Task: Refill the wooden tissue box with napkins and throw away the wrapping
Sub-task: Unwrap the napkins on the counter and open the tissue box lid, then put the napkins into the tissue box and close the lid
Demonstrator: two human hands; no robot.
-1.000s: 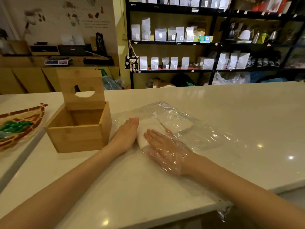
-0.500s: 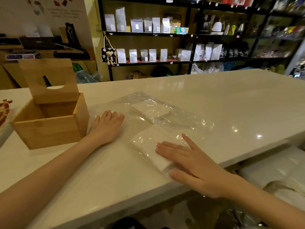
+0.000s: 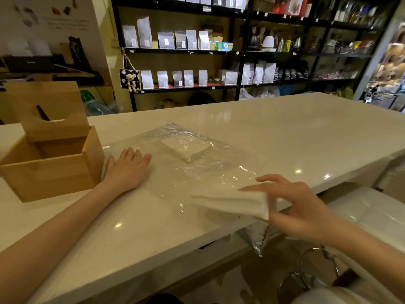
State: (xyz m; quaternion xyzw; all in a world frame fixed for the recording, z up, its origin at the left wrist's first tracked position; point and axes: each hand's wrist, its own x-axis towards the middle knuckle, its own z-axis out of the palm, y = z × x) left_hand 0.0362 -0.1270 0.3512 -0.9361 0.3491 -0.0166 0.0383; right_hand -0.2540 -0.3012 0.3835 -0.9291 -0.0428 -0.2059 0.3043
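Head view. Right hand (image 3: pixel 300 207) pinches a stack of white napkins (image 3: pixel 232 202) at the near edge of the counter (image 3: pixel 285 132), thumb under, fingers over, the stack's far end sagging toward the left. Left hand (image 3: pixel 129 170) lies flat and spread, palm down on the clear plastic wrapping (image 3: pixel 197 167), gripping nothing, just beside the right wall of the wooden tissue box (image 3: pixel 50 172).

Box stands open at counter's left, hinged lid (image 3: pixel 48 110) tipped up at the back, cavity looking bare (the floor is only partly visible). A second, smaller stack (image 3: pixel 186 150) sits under the film, farther back, between the two hands.

Step in hand, as I judge it: carrying the freed stack over to the box.
- Keep the pinch firm near the stack's middle; a corner hold lets the sheets fan out.
- Square the stack to the opening before lowering, long side along the box's long side.
- Left palm holds the film down so it does not trail along; a tail of wrapping hangs off the counter edge below the right hand.

Position: held napkins are well apart from the box, across the wrapping, with the left hand between them.
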